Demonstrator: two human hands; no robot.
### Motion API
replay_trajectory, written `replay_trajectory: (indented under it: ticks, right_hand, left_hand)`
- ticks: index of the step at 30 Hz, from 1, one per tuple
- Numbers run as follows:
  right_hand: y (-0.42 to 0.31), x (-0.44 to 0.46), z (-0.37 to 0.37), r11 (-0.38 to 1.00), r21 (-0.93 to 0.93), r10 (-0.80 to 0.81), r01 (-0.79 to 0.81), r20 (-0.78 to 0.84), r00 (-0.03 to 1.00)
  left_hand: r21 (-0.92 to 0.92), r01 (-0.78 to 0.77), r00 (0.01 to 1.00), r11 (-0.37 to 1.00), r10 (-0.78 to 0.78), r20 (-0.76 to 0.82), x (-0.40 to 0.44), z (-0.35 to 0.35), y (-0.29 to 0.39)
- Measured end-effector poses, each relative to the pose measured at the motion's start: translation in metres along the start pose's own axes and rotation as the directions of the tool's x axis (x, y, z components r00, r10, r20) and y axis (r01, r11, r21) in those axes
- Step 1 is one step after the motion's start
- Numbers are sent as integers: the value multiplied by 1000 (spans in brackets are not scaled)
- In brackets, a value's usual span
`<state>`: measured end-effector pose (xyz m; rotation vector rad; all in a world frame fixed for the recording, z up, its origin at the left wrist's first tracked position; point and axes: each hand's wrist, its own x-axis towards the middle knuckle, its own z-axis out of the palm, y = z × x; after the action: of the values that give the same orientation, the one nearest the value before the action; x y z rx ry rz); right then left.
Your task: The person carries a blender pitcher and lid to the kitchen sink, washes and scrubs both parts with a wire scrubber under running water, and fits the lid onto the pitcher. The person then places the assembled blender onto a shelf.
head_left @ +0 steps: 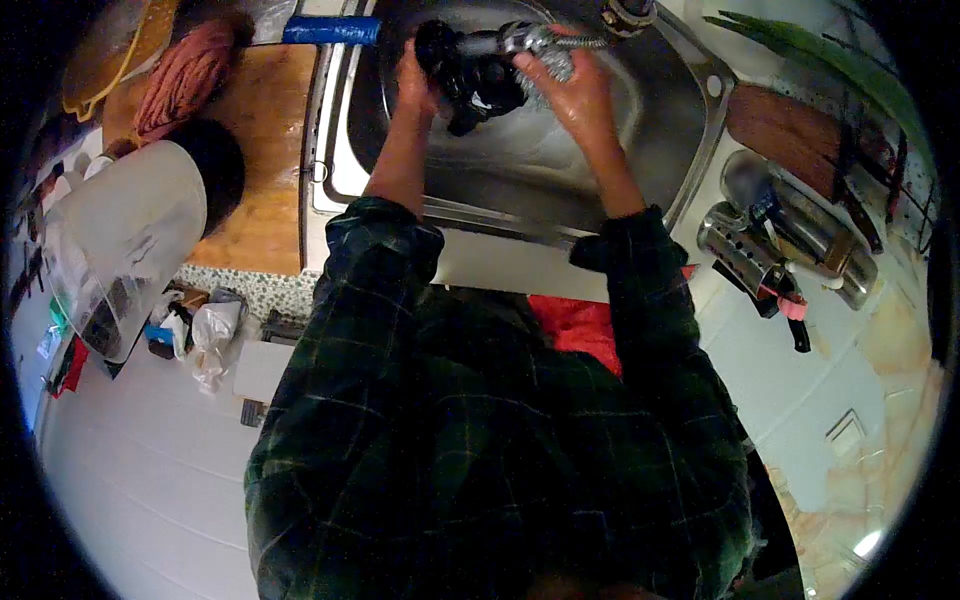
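Black part [490,90], fingers of left hand [416,84] around it; fingers of right hand [578,92] clasping silvery scrubber [551,62]. Wet grip could slip, dropping part into sink [640,165].

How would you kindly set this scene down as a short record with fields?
Left hand: holding a dark glossy object, identity unclear
Right hand: holding a silvery scrubber-like bundle beside that object
Basin: metal sink beneath both hands
Clothing: dark plaid shirt, forearms bare
Left of sink: wooden surface, reddish coiled bundle; blue roll near the sink's edge
Right of sink: perforated metal holder, brown slab
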<state>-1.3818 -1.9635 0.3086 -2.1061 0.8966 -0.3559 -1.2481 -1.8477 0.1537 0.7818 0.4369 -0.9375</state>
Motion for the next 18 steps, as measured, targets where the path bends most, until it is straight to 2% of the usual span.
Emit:
replay_trajectory:
  ticks: [2, 4, 6, 7, 8, 9, 10, 11, 12, 13, 14, 15, 16, 17, 18]
  right_hand:
    - [3, 0, 5, 1000, -1, 8, -8, -1, 1000]
    - [4, 0, 3, 1000, -14, 7, -7, -10, 1000]
    - [-2, -5, 3, 995, 64, 79, -79, 8, 997]
    - [-4, -7, 4, 988, 106, 113, -115, 19, 993]
    - [-4, -12, 11, 989, 146, 29, -24, -35, 999]
    - [8, -19, 16, 989, 144, 32, -27, -33, 999]
    - [8, -21, 20, 909, 377, 208, -176, -44, 977]
    - [8, -18, 22, 753, 590, 368, -290, -12, 930]
    - [8, -27, 15, 184, 773, 788, -607, 253, 562]
    - [14, -28, 25, 181, 773, 780, -608, 264, 567]
    - [25, -37, 39, 24, 792, 732, -610, 402, 551]
    - [38, -44, 49, -132, 783, 662, -607, 525, 534]
    - [23, -38, 59, -311, 842, 471, -441, 540, 698]
    - [-6, -30, 59, -46, 936, 357, -349, 341, 869]
    - [5, -31, 82, 513, 838, 225, -185, 77, 971]
  left_hand:
    - [42, -73, 997, 996, 74, -34, 6, -5, -7]
    - [56, -83, 996, 995, 85, -36, 3, 0, -8]
    - [77, -104, 993, 992, 107, -41, -8, 13, -1]
    - [196, -108, 983, 975, 135, -126, -12, 18, 0]
    - [311, -97, 964, 945, 167, -207, -15, 22, 1]
    - [310, -94, 964, 946, 164, -209, -16, 16, -5]
    - [425, -280, 921, 861, 366, -134, -17, 11, -7]
    - [517, -457, 834, 723, 551, -34, -14, 7, -6]
    - [519, -466, 827, 717, 562, -33, -15, 3, -6]
    - [592, -306, 872, 746, 469, -141, -36, 14, -1]
    - [643, -126, 893, 755, 368, -257, -49, 19, 1]
    - [648, -123, 892, 751, 370, -259, -50, 18, 0]
    - [709, -120, 895, 695, 385, -225, -50, 15, -3]
    - [764, -107, 901, 636, 388, -196, -54, 11, -9]
    - [675, -131, 934, 727, 319, -162, -71, 26, -4]
